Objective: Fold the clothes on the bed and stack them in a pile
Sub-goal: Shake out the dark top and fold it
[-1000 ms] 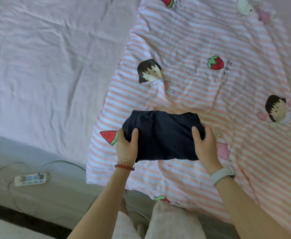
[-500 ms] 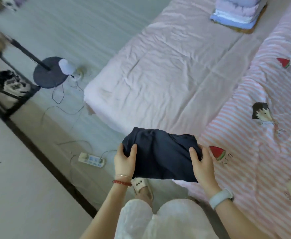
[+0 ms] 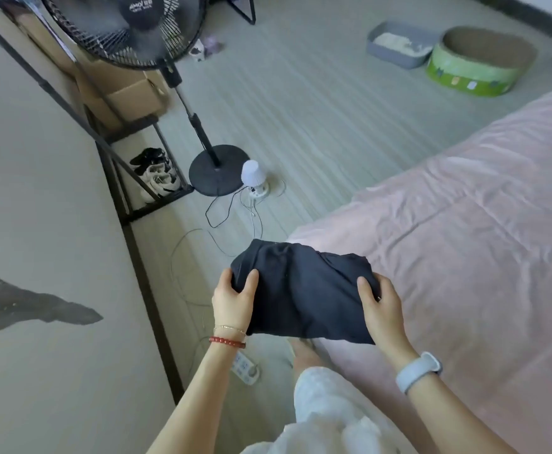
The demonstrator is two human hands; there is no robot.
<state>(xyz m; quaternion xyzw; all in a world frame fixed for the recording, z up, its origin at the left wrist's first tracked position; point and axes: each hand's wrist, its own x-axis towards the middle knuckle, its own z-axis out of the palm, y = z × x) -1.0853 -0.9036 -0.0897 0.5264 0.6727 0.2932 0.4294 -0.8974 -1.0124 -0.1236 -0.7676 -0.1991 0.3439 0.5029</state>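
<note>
Between the two hands, the folded dark navy cloth garment [image 3: 304,296] hangs clear of the bed. The left hand [image 3: 233,299] pinches its left edge, thumb on top; the right hand [image 3: 381,304] curls round its right edge. A second ago this bundle lay on the striped quilt; now it is lifted and carried leftward over the pink bed sheet [image 3: 464,231], so folding looks finished and stacking comes next. Beyond the grip stands a black pedestal fan [image 3: 199,132].

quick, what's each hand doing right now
Left hand: closed, gripping the left end of the folded dark garment.
Right hand: closed, gripping its right end.
</note>
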